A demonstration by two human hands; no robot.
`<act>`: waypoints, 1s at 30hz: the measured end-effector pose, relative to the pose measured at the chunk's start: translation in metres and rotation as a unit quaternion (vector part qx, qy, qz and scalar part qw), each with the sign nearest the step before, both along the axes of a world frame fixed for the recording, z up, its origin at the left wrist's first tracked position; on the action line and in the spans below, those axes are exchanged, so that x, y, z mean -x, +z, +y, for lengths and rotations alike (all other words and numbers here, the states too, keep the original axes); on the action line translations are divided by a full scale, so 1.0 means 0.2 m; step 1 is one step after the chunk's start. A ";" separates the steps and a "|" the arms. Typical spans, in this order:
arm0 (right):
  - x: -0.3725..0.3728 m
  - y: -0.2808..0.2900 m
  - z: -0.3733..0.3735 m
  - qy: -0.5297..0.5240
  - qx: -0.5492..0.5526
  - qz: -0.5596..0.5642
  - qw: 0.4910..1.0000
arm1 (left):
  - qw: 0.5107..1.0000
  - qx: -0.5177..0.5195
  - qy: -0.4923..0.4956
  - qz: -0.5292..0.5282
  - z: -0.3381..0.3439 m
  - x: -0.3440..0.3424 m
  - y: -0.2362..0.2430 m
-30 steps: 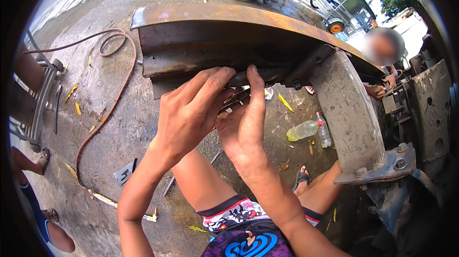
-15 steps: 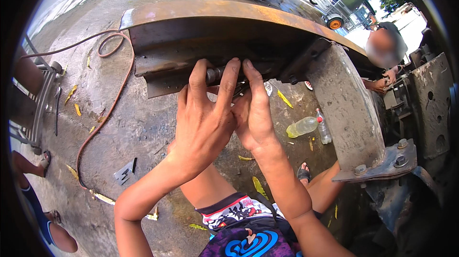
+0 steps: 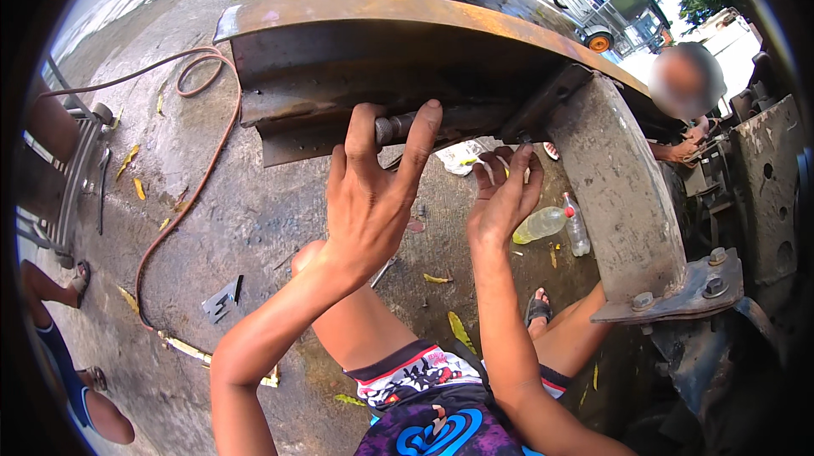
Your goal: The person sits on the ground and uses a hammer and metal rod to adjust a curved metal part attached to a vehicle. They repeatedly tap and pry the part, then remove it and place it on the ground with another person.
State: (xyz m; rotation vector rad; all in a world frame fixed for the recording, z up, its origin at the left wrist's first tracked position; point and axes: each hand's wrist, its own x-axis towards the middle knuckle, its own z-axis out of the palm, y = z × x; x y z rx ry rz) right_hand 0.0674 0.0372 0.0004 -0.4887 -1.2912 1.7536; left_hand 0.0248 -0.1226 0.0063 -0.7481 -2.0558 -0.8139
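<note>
Under the long rusty steel beam (image 3: 356, 74), my left hand (image 3: 365, 210) holds a dark metal rod with a knurled end (image 3: 392, 128) between its raised fingers. The rest of the rod runs behind those fingers, so its full shape is hidden. My right hand (image 3: 496, 210) is farther right, its thumb and fingertips gathered at a small bolt (image 3: 525, 139) below the dark angle plate (image 3: 555, 104). That plate joins the beam to a broad grey steel bracket (image 3: 623, 201).
Bolts fasten the bracket's foot plate (image 3: 670, 295) at the right. Plastic bottles (image 3: 543, 224) lie below my right hand. A brown hose (image 3: 203, 193) curls across the concrete at left, near a small metal piece (image 3: 222, 302). Another person's hand (image 3: 685, 151) works at the far right.
My right hand has parted from my left and moved right to the bolt by the angle plate. My left hand stays with the rod under the beam.
</note>
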 end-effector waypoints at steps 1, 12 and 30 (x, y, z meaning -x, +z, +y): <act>0.02 -0.01 0.04 -0.010 -0.013 0.008 1.000 | 1.000 -0.010 0.001 0.011 0.01 0.01 -0.01; 0.07 -0.01 0.12 -0.088 -0.121 0.043 0.988 | 0.990 -0.014 0.115 0.080 0.10 0.03 -0.03; 0.04 0.02 0.15 -0.074 -0.111 0.023 0.991 | 0.960 0.169 0.083 0.207 -0.05 0.12 0.22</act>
